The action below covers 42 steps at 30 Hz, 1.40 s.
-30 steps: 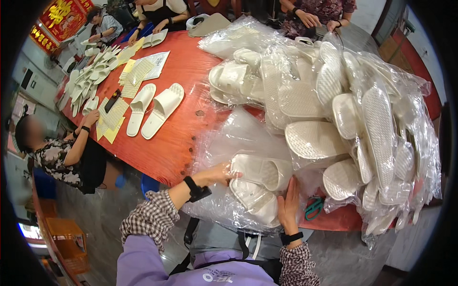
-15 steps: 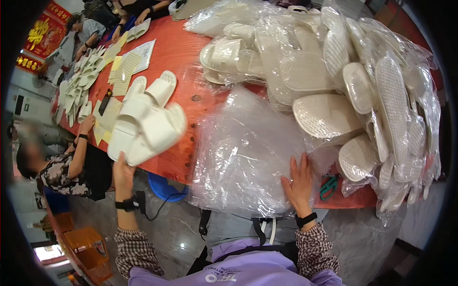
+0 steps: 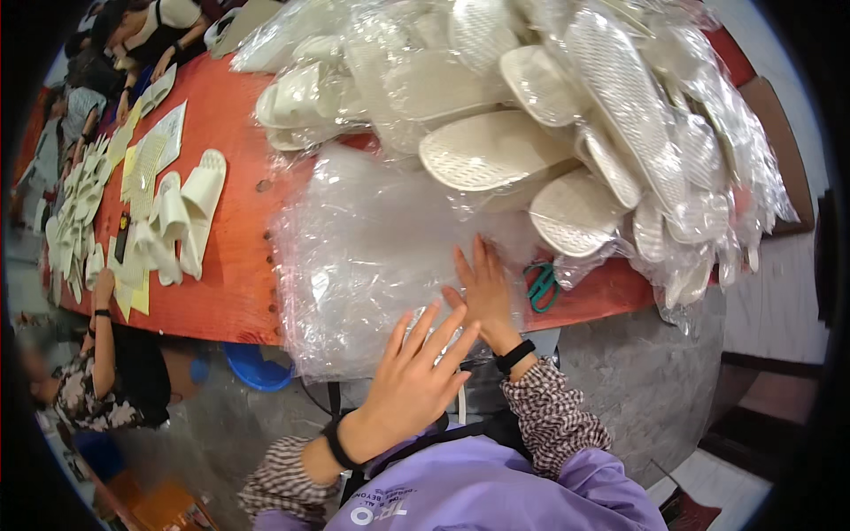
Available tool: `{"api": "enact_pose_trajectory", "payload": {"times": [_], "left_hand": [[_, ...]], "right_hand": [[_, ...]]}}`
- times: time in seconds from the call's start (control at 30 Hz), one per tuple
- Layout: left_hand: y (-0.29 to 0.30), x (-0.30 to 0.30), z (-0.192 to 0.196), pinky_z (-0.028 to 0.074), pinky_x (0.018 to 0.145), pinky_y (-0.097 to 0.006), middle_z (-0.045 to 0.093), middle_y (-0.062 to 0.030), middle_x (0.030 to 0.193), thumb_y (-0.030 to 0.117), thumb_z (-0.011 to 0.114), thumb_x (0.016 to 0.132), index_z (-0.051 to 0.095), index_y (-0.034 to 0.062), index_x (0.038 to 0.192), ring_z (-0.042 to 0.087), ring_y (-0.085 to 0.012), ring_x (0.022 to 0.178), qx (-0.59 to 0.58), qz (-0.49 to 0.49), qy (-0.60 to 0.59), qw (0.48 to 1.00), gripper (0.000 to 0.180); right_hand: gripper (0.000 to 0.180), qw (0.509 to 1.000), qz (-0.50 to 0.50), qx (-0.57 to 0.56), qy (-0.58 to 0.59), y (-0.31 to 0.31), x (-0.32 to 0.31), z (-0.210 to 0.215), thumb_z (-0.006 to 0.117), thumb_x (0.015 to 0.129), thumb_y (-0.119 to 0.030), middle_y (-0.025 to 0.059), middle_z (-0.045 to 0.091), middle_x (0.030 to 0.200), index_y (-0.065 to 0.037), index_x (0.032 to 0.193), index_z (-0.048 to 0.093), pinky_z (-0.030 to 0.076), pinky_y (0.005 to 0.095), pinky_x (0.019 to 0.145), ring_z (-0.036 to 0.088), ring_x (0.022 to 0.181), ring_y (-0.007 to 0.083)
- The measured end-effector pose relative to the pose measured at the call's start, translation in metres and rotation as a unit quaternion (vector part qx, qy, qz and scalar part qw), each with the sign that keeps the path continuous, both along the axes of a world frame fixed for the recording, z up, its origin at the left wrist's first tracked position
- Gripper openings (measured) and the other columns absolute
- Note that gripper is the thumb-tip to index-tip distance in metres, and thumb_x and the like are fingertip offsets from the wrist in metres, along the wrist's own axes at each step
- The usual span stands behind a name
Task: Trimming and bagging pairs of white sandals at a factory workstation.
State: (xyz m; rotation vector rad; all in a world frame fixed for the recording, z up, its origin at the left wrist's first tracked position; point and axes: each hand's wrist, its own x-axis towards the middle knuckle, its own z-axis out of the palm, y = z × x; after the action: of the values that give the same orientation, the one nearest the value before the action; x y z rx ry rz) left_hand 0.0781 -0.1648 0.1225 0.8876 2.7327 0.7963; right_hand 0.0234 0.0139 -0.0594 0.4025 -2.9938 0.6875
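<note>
My left hand (image 3: 416, 376), holding nothing, hovers over the near edge of a stack of clear plastic bags (image 3: 328, 257), its fingers spread. Flat against the right side of that stack lies my right hand (image 3: 487, 296), fingers apart. White slippers (image 3: 202, 208) rest on the red table (image 3: 243, 142) left of the bags, some of them blurred. Beyond the stack and to its right rises a heap of bagged white slippers (image 3: 496, 150). Beside my right hand are green-handled scissors (image 3: 542, 285).
A co-worker's hand (image 3: 104, 285) is at the table's left edge, near yellow sheets (image 3: 137, 292) and a black tool (image 3: 122, 239). More loose slippers (image 3: 75, 199) lie farther left. Below the table edge stands a blue basin (image 3: 257, 365). Other people work at the far left.
My left hand has let go of the white slippers at the left and moved right, over the bags. My right hand stays on the bags. The whole view has shifted.
</note>
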Motion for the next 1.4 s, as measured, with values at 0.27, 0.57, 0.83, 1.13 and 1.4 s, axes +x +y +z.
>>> {"api": "enact_pose_trajectory", "payload": {"times": [0.27,0.57,0.83,1.13,1.4], "left_hand": [[-0.094,-0.017,-0.146,0.007,0.112,-0.064,0.019,-0.0178,0.157,0.035,0.061,0.088,0.036,0.0154,0.148,0.009,-0.0456,0.144,-0.150,0.168,0.034,0.974,0.068],[-0.041,-0.022,-0.104,0.021,0.112,-0.057,0.040,-0.0185,0.143,0.019,0.068,0.081,0.053,0.0055,0.130,0.029,-0.0430,0.136,0.029,0.141,0.067,0.987,0.052],[-0.034,-0.040,-0.177,0.006,0.105,-0.074,0.022,-0.0153,0.156,0.046,0.063,0.084,0.040,0.0215,0.144,0.010,-0.0479,0.143,-0.099,0.130,0.110,0.980,0.069],[-0.036,-0.029,-0.202,0.006,0.104,-0.076,0.028,-0.0107,0.155,0.058,0.052,0.088,0.041,0.0260,0.144,0.017,-0.0432,0.143,-0.119,0.140,0.149,0.972,0.066],[-0.037,-0.027,-0.195,0.007,0.102,-0.076,0.025,-0.0122,0.156,0.060,0.046,0.091,0.035,0.0252,0.148,0.012,-0.0440,0.144,-0.137,0.139,0.128,0.972,0.068]], "right_hand": [[0.067,0.999,0.008,-0.015,0.052,0.002,0.004,0.011,0.059,0.089,-0.041,0.0245,0.024,0.153,-0.010,0.145,0.039,0.028,0.0472,0.112,0.029,0.137,0.0422],[0.067,0.996,0.007,-0.007,0.093,0.007,0.011,-0.001,0.056,0.090,-0.043,0.0256,0.023,0.152,-0.010,0.146,0.038,0.026,0.0484,0.113,0.027,0.139,0.0426],[0.054,0.987,0.027,-0.023,0.156,0.015,0.001,0.014,0.060,0.090,-0.034,0.0244,0.040,0.144,-0.009,0.137,0.049,0.036,0.0460,0.107,0.039,0.133,0.0399],[0.034,0.958,-0.002,-0.147,0.247,0.066,-0.065,0.237,0.066,0.084,-0.014,0.0191,0.063,0.111,-0.006,0.117,0.062,0.049,0.0410,0.088,0.060,0.106,0.0330],[0.094,0.955,-0.194,0.167,0.149,0.119,-0.185,0.227,0.070,0.074,-0.022,0.0260,0.026,0.150,-0.022,0.152,0.018,0.037,0.0620,0.100,0.032,0.131,0.0501]]}}
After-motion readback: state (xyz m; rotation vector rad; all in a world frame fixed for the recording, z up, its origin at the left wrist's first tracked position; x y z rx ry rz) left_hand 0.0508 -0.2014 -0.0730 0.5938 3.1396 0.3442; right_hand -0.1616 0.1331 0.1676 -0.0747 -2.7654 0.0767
